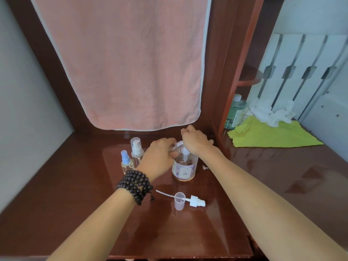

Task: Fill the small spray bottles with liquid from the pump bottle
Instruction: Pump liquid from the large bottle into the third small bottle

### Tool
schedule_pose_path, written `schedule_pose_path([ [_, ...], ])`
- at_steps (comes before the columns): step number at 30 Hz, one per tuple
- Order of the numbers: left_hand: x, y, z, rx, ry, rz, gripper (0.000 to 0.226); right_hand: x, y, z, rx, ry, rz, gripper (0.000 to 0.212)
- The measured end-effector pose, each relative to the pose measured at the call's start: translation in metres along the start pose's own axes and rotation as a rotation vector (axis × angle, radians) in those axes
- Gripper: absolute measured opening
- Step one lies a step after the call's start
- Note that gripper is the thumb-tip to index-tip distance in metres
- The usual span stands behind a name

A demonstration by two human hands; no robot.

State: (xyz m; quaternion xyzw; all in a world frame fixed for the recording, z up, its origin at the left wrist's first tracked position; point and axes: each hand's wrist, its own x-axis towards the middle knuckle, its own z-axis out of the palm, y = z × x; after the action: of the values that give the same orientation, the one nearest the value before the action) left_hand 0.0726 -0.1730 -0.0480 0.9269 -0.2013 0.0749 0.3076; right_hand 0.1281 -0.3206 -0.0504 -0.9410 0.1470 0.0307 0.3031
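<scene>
The left hand (160, 157), with a dark bead bracelet (136, 186) on its wrist, is closed around a small clear bottle (176, 146) tilted at the pump bottle's (184, 167) spout. The right hand (195, 141) presses flat on the pump head; its fingers are curled loosely, gripping nothing I can see. The pump bottle stands on a glossy red-brown wooden table (75, 194). Left of the pump bottle stand two capped spray bottles (131, 155); in front of it lie a loose sprayer top (195, 201) and a clear cap (179, 201). Behind it hangs a pink towel (131, 63). Far right of it lie a yellow-green cloth (273, 134), crumpled tissue (271, 112) and a green bottle (236, 112).
</scene>
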Motion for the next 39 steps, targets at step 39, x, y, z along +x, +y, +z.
schedule_pose_path([
  [39,0.007,-0.002,-0.008,0.018,0.039,0.024,0.029,-0.003,-0.012,-0.014,0.000,-0.036,-0.048,0.058],
])
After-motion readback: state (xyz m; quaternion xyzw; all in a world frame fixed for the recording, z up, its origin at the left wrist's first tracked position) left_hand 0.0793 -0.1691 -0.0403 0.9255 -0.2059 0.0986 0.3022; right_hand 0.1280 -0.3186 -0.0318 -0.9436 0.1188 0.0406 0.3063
